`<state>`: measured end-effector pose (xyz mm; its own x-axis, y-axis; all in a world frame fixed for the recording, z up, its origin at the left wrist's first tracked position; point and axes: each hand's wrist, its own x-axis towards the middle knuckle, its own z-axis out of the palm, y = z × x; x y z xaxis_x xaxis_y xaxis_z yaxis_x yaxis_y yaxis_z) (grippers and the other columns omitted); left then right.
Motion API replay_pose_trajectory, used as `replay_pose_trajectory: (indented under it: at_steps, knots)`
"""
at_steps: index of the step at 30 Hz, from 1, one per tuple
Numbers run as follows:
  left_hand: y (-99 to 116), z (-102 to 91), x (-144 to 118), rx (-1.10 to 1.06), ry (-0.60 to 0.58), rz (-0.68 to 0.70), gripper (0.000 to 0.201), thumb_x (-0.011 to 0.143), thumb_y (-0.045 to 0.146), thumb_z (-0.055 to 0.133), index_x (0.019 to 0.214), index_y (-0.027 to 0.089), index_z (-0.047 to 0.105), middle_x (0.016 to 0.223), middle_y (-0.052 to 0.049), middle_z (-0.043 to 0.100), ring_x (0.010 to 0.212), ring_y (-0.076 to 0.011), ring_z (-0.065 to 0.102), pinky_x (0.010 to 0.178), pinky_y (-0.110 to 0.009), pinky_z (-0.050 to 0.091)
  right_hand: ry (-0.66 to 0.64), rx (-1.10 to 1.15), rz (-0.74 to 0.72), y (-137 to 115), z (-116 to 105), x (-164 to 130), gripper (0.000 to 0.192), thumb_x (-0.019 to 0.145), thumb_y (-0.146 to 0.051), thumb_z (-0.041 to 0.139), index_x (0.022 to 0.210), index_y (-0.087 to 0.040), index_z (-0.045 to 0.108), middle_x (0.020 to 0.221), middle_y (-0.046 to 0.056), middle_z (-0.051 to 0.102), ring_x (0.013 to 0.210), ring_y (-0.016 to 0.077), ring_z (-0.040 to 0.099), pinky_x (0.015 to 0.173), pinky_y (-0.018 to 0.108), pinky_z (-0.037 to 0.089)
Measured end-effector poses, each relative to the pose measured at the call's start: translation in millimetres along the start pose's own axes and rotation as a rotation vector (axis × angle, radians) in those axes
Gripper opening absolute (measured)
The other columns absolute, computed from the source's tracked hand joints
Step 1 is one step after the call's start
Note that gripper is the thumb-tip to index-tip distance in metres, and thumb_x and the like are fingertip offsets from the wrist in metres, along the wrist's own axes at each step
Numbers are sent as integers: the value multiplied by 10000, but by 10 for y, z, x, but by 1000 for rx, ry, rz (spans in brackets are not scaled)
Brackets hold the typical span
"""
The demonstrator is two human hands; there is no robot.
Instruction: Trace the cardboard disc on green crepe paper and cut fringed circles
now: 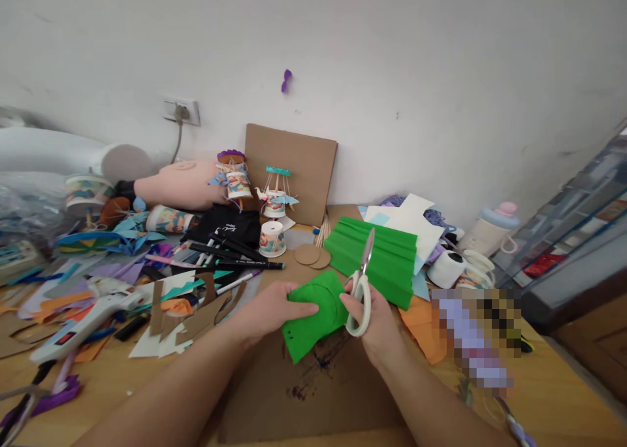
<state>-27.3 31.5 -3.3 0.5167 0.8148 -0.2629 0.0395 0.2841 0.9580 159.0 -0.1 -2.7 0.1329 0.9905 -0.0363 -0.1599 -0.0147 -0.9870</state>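
My left hand (272, 311) grips the left side of a green piece of felt (313, 316), held just above a brown cardboard sheet (298, 395) on the table. My right hand (375, 323) holds white-handled scissors (361, 283) by the loops. Their metal blades are closed and point up and away, beside the right edge of the felt. A larger folded green sheet (379, 254) lies just behind the scissors.
A white glue gun (83, 319) lies at the left among cardboard scraps and coloured paper. Black markers (235, 251), paper-cup crafts (272, 238), two cardboard discs (312, 256) and an upright cardboard panel (291, 166) stand behind. An orange sheet (418, 329) and a white mug (445, 268) are at the right.
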Motion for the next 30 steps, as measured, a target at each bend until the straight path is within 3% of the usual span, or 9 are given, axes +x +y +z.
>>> replay_pose_trajectory:
  at_steps: [5, 9, 11, 14, 19, 21, 26, 30]
  knots:
    - [22, 16, 44, -415, 230, 82, 216, 614, 234, 834, 797, 163, 744, 801, -71, 778, 674, -205, 713, 646, -283, 550, 99, 63, -28, 78, 5, 24, 324, 555, -350, 803, 718, -198, 569, 585, -71, 440, 477, 69, 332, 426, 202, 291]
    - [91, 119, -2, -626, 93, 95, 284, 617, 271, 836, 864, 156, 753, 858, -88, 780, 740, -217, 721, 707, -302, 563, 163, 108, -79, 153, -4, 38, 329, 588, -369, 791, 748, -200, 559, 655, -54, 483, 522, 72, 366, 463, 196, 316]
    - [98, 173, -29, -614, 28, 59, 350, 609, 274, 845, 919, 137, 758, 922, -115, 778, 814, -237, 725, 772, -312, 559, 183, 122, -96, 185, -10, 41, 333, 595, -371, 793, 759, -199, 560, 683, -50, 493, 543, 72, 376, 478, 194, 322]
    - [41, 222, -30, -559, 23, 51, 381, 613, 252, 845, 967, 145, 757, 1010, -109, 769, 915, -247, 715, 848, -317, 542, 164, 121, -98, 213, -7, 22, 337, 602, -372, 801, 773, -195, 571, 680, -52, 492, 544, 71, 380, 476, 192, 324]
    - [-101, 212, 37, -435, 50, 60, 383, 616, 241, 838, 971, 125, 753, 947, -113, 776, 810, -242, 722, 782, -334, 554, 53, 19, -28, 173, 34, -41, 380, 601, -425, 817, 764, -200, 558, 576, -87, 424, 480, 65, 369, 445, 193, 336]
    - [-104, 193, 45, -427, 63, 77, 366, 631, 244, 827, 964, 115, 746, 931, -123, 775, 767, -245, 721, 758, -350, 557, 4, -13, 4, 166, 39, -47, 434, 615, -512, 801, 774, -206, 539, 576, -80, 456, 466, 75, 427, 439, 201, 353]
    - [34, 114, 22, -591, 341, 243, 303, 648, 199, 793, 935, 132, 720, 975, -100, 764, 836, -234, 716, 792, -335, 555, -274, -35, 67, 323, 9, -50, 659, 628, -841, 562, 807, -211, 495, 610, -31, 539, 487, 135, 558, 405, 218, 339]
    - [136, 64, 12, -706, 424, 300, 238, 635, 115, 774, 857, 154, 700, 831, -31, 757, 711, -159, 695, 701, -257, 554, -480, -155, 33, 407, -2, -138, 652, 700, -831, 505, 851, -197, 516, 652, -12, 548, 574, 126, 539, 485, 217, 346]
